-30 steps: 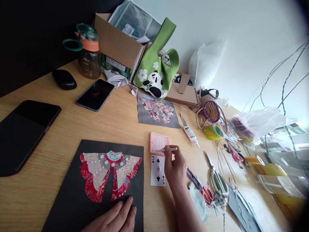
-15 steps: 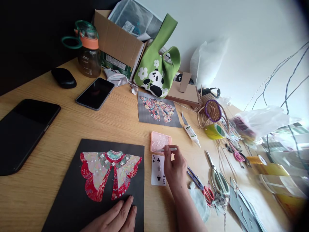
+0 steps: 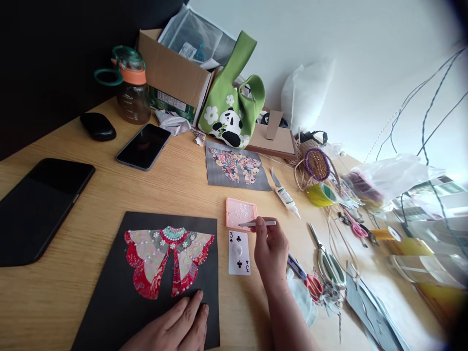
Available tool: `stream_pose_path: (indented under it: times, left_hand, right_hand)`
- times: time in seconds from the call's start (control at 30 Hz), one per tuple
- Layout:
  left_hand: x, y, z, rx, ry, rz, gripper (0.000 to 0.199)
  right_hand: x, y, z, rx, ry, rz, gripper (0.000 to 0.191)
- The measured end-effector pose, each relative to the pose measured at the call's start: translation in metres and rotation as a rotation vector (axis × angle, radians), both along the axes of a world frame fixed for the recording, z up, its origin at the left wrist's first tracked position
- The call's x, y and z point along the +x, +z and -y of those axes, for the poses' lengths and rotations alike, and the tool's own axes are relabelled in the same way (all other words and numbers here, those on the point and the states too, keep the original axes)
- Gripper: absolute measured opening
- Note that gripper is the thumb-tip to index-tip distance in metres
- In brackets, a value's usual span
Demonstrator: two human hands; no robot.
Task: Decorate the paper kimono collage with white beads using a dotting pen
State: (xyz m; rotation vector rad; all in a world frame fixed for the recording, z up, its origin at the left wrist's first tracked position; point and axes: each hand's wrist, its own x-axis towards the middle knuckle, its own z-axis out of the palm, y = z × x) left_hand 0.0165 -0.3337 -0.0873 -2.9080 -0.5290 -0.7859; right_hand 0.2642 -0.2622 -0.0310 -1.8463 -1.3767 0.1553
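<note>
My right hand [image 3: 271, 246] pinches a thin pale pen-like stick [image 3: 269, 223], its darker pointed tip over the near edge of a pink tray [image 3: 227, 214] holding many tiny white beads [image 3: 239, 210]. Just below the tray lies a three of clubs playing card [image 3: 244, 268] with a whitish blob [image 3: 237, 250] on it. My left hand [image 3: 175, 324] rests flat, fingers stretched out, on a black sheet [image 3: 109, 292]. Above its fingertips, a red and cream fabric collar shape [image 3: 146, 258] lies on that sheet, dotted with pearl beads.
A glue tube [image 3: 288, 200], scissors [image 3: 329, 263] and blue-bladed red-handled scissors [image 3: 310, 282] lie right. Behind are a floral collar sheet [image 3: 234, 168], green panda bag [image 3: 226, 112] and cardboard box [image 3: 175, 68]. Left stand a bottle [image 3: 133, 97], phone [image 3: 144, 146], mouse [image 3: 98, 126] and tablet [image 3: 40, 204].
The view has shifted slightly. My right hand and the stick have moved a little to the right relative to the tray, uncovering more of the card. My left hand stays on the black sheet.
</note>
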Motion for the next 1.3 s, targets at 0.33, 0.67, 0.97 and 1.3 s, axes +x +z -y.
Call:
stream_pose_path:
  times: [0.33,0.67,0.97,1.3]
  left_hand:
    - [0.000,0.020,-0.003,-0.055,-0.035,-0.022,0.023]
    - [0.001,0.019,-0.001,-0.071,-0.043,-0.026,0.036]
    - [0.001,0.023,-0.003,-0.066,-0.045,-0.030,0.040]
    - [0.001,0.027,-0.005,-0.061,-0.014,-0.032,0.036]
  right_hand:
    - [-0.006,0.005,0.036,-0.038,-0.036,-0.109,0.039]
    - [-0.006,-0.013,0.039,-0.074,-0.056,-0.088,0.040]
    - [-0.007,-0.015,0.038,-0.098,-0.055,-0.044,0.041]
    - [-0.006,-0.016,0.037,-0.131,-0.068,-0.070,0.043]
